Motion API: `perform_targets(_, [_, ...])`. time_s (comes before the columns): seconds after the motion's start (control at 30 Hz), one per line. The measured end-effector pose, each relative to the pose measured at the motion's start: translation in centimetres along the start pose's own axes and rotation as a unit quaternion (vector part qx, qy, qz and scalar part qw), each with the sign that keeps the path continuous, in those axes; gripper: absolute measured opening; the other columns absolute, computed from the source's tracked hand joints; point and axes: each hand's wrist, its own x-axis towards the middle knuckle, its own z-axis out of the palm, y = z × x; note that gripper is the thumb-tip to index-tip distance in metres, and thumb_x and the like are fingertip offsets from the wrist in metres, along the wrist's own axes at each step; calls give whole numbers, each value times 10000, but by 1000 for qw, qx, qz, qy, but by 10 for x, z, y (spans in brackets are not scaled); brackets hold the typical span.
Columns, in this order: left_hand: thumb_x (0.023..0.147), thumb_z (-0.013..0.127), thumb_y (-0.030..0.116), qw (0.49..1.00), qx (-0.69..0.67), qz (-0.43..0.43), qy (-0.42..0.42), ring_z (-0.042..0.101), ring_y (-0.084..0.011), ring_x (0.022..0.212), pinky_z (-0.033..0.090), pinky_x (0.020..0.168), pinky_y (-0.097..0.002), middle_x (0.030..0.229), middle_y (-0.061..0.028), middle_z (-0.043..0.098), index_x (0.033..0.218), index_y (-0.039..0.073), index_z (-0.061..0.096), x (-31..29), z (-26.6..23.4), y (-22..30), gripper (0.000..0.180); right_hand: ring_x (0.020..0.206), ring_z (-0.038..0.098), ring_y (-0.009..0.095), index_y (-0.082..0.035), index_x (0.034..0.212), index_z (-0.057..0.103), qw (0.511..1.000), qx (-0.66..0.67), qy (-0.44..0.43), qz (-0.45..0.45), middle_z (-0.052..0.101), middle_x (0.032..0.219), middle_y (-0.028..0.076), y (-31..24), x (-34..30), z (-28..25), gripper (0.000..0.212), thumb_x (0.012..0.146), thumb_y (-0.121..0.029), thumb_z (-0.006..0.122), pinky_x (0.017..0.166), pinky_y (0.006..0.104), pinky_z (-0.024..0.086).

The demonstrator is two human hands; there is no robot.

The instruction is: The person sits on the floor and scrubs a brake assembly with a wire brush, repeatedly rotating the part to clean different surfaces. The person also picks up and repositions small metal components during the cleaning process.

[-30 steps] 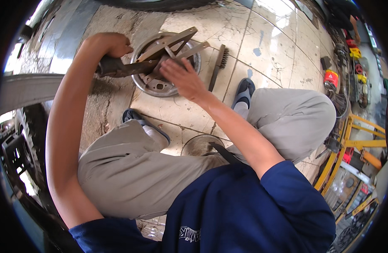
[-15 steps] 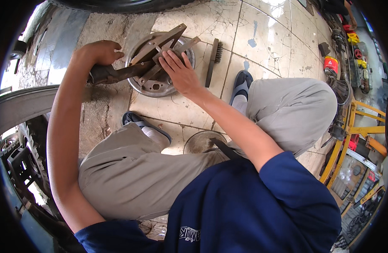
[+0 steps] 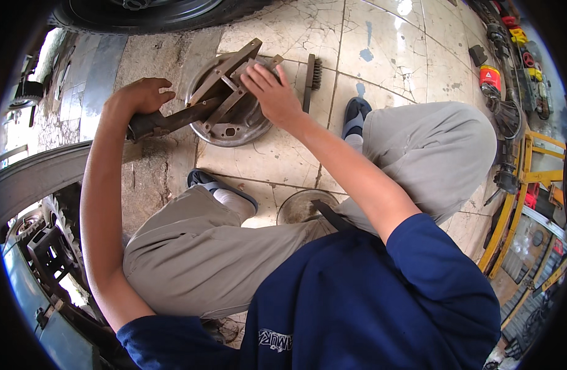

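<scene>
A rusty metal bracket [image 3: 224, 79] with angled arms lies over a round metal plate [image 3: 249, 131] on the floor ahead of me. From the bracket a thick brown tube [image 3: 185, 116] runs to the left. Fingers outstretched, my right hand [image 3: 274, 94] lies at the bracket's right side; whether it touches or hovers I cannot tell. My left hand [image 3: 145, 96] is over the tube's left end, thumb apart from the fingers and nothing seen in it. Its palm side is hidden. Just right of the plate is a wire brush [image 3: 310, 81] with dark bristles.
A large tyre [image 3: 166, 20] stands at the far edge. Between my feet is a round dish-like piece [image 3: 296, 208]. At right are a red can [image 3: 490, 79], a yellow metal frame [image 3: 512, 206] and assorted tools. A grey metal beam [image 3: 43, 171] crosses at left.
My right hand has slid to the right across the bracket, uncovering more of its middle. My left hand stays by the tube's end. The whole view has shifted slightly.
</scene>
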Motion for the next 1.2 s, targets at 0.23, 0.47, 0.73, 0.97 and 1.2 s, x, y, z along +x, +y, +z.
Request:
perform_targets(0.23, [964, 551, 448, 1000, 0, -9, -4, 617, -339, 1188, 449, 1046, -407, 1285, -187, 645, 1432, 161, 519, -2, 2, 0, 550, 1470, 283, 216, -148, 1477, 427, 997, 25, 15, 66, 386, 1550, 49, -12, -5, -3, 579, 904, -101, 495, 1193, 536, 186])
perform_targets(0.47, [967, 555, 434, 1000, 4, -11, 0, 625, -337, 1174, 459, 1031, -411, 1279, -194, 646, 1431, 144, 517, -5, -1, 4, 548, 1478, 269, 204, -176, 1493, 407, 993, 88, 20, 74, 355, 1567, 31, -12, -3, -5, 654, 869, -4, 503, 1200, 534, 178])
perform_targets(0.73, [969, 549, 429, 1000, 7, 4, 8, 623, -339, 1179, 458, 1030, -411, 1288, -196, 640, 1422, 133, 524, 0, 4, -2, 541, 1446, 318, 224, -150, 1457, 451, 992, 100, 71, 23, 401, 1530, 58, -22, 6, -8, 554, 909, -101, 510, 1179, 535, 221])
perform_targets(0.97, [978, 531, 416, 1000, 0, -4, -6, 618, -344, 1185, 454, 1036, -415, 1291, -198, 638, 1415, 123, 531, -5, 4, 2, 525, 1454, 303, 232, -145, 1474, 429, 999, 35, -4, 2, 400, 1530, 67, -27, 2, -8, 562, 918, -137, 511, 1180, 545, 212])
perform_targets(1.2, [977, 534, 419, 1000, -9, 0, 5, 615, -344, 1192, 450, 1042, -413, 1292, -200, 637, 1420, 144, 528, -2, 2, 0, 521, 1472, 275, 245, -141, 1483, 419, 997, 52, 27, -46, 371, 1553, 79, -30, -3, 5, 569, 921, -155, 506, 1195, 544, 176])
